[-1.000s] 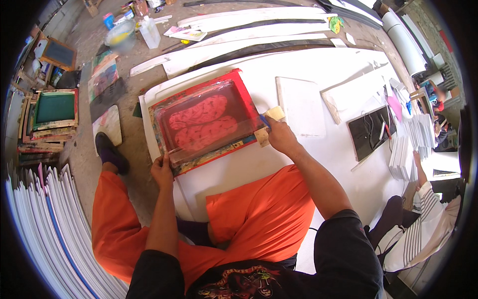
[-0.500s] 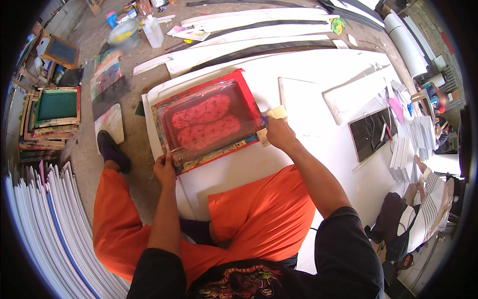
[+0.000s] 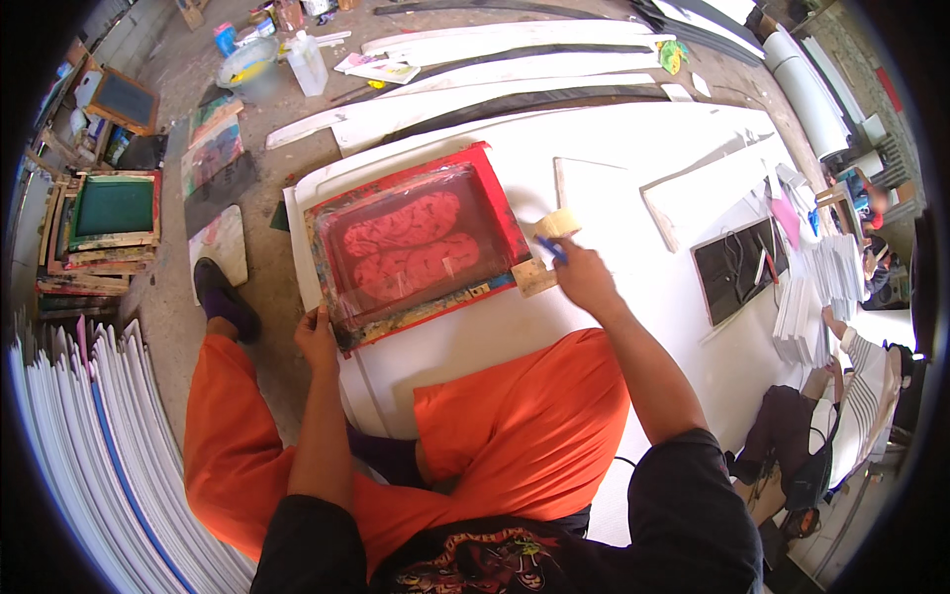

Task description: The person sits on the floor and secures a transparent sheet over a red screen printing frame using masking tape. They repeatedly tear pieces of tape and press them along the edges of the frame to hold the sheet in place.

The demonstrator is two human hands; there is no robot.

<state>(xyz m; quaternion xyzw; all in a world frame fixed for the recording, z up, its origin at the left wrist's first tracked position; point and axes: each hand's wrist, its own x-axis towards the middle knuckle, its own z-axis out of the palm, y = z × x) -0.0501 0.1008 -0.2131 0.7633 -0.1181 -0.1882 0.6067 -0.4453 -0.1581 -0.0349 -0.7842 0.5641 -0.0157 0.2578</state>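
A screen-printing frame [image 3: 510, 238] with red and paint-stained sides lies tilted on the white board in front of me. Two pink sole-shaped areas [image 3: 416, 252] show through its mesh. At its near left corner, my left hand [image 3: 317, 339] pinches the frame edge between thumb and fingers. Just off the frame's right side, my right hand [image 3: 586, 277] is closed around a slim blue tool [image 3: 551, 249], whose exact kind I cannot make out. A tan piece like a tape roll [image 3: 559, 224] sits beyond that hand, and a flat tan block [image 3: 534, 278] lies beside the frame's near right corner.
White sheets are stacked at left [image 3: 119, 455], below piled wooden screen frames [image 3: 109, 223]. White strips [image 3: 515, 74], a bucket [image 3: 247, 64] and a bottle [image 3: 308, 64] lie beyond the board [image 3: 594, 198]. A black panel [image 3: 737, 267] and another person [image 3: 841, 426] are at right.
My right hand, with the blue tool, has moved right and slightly nearer, away from the frame's edge. My left hand stays at the frame's near left corner.
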